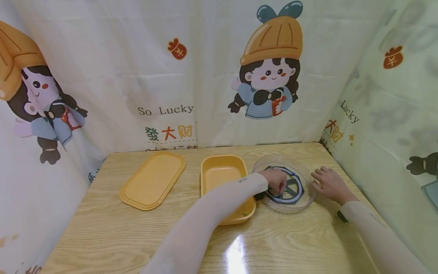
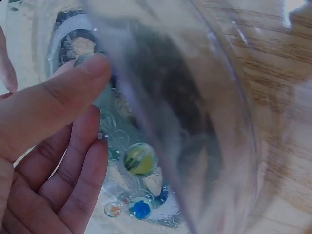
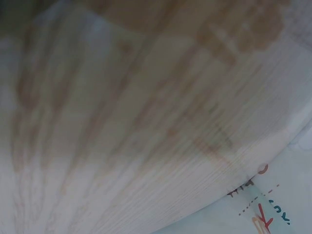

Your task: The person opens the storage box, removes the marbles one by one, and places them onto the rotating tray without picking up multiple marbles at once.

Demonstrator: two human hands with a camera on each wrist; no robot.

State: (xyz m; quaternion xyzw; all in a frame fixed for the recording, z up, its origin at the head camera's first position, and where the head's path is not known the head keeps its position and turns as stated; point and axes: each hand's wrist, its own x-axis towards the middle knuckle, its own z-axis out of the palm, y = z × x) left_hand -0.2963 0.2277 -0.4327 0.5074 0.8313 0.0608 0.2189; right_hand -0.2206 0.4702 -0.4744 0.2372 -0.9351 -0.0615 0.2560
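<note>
My left hand (image 1: 276,180) reaches inside a clear round bowl (image 1: 309,198) with a dark octagonal pattern at its bottom. In the left wrist view, its thumb and index finger pinch a clear glass marble (image 2: 84,58), mostly hidden by the thumb. Below the fingers lie a yellow-green marble (image 2: 140,160), a blue marble (image 2: 141,209) and a smaller one with orange streaks (image 2: 112,209). My right hand (image 1: 331,184) rests beside the bowl's right side, fingers loosely bent at the wall. The right wrist view shows only blurred tabletop and cloth.
A yellow rectangular tub (image 1: 204,179) stands left of the bowl, partly under my left forearm, with a small greenish marble (image 1: 245,214) in its near corner. Its matching flat lid (image 1: 152,180) lies further left on the wooden table (image 1: 102,228). Printed cloth (image 1: 212,76) hangs around the table.
</note>
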